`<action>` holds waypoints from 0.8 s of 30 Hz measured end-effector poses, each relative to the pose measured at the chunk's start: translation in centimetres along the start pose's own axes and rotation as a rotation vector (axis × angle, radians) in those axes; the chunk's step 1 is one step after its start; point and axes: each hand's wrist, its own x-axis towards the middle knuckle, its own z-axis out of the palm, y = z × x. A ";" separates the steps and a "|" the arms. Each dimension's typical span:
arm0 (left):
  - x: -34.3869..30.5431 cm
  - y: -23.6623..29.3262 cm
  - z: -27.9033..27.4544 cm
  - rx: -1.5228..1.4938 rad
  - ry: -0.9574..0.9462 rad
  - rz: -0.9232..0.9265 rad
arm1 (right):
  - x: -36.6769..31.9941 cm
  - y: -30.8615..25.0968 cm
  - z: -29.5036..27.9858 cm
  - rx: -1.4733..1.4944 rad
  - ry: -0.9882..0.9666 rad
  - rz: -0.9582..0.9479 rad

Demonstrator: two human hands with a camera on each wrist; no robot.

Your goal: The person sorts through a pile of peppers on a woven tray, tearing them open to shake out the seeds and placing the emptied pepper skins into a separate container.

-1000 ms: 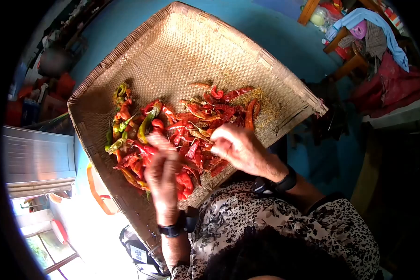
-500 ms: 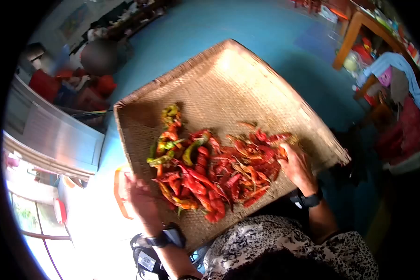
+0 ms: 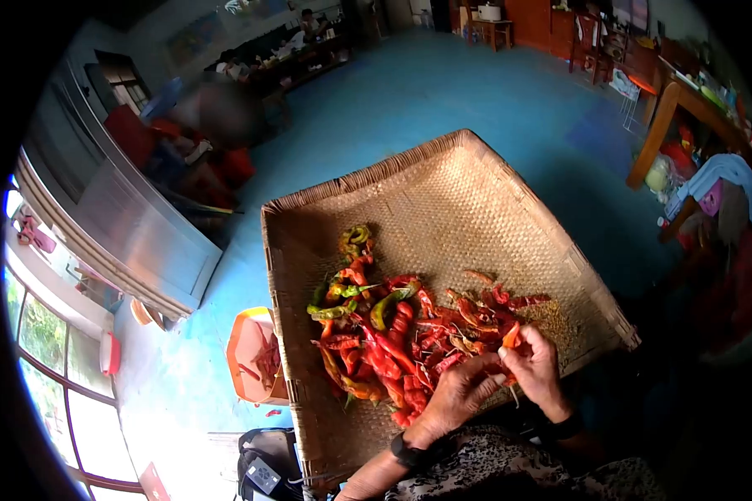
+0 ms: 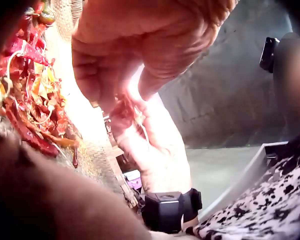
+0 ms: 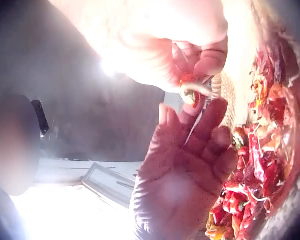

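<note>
Over the lower right of a woven basket (image 3: 443, 192), my right hand (image 3: 536, 371) pinches an orange-red chili (image 3: 511, 336). The right wrist view shows this chili (image 5: 190, 90) with its pale stem at the right fingertips. Close beside it is my left hand (image 3: 464, 397), palm turned up and fingers loosely bent; in the right wrist view the left fingertips (image 5: 215, 107) lie just below the chili. Whether they touch it is unclear. Red chilies (image 3: 384, 359), some green ones (image 3: 334, 311) and loose yellow seeds (image 3: 550, 317) lie in the basket.
An orange bin (image 3: 241, 355) with red pieces inside stands left of the basket. Below it is a black bag (image 3: 263, 468). A metal-coloured panel (image 3: 150, 225) and windows line the left side. Wooden furniture (image 3: 656, 125) and piled cloths (image 3: 731, 179) are at the right.
My left hand has moved from the basket's left rim to beside my right hand. The head view has shifted, so the basket appears lower and more of the room shows.
</note>
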 end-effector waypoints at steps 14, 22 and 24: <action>-0.7 -1.5 -0.3 -0.449 0.115 -0.084 | -0.1 -0.2 1.6 0.061 -0.152 0.026; -2.9 0.1 -8.2 -0.390 0.701 0.159 | -0.7 0.4 1.0 0.322 -0.066 0.163; -4.1 0.8 -12.2 -0.577 0.905 0.359 | -0.7 0.5 0.8 0.346 -0.075 0.153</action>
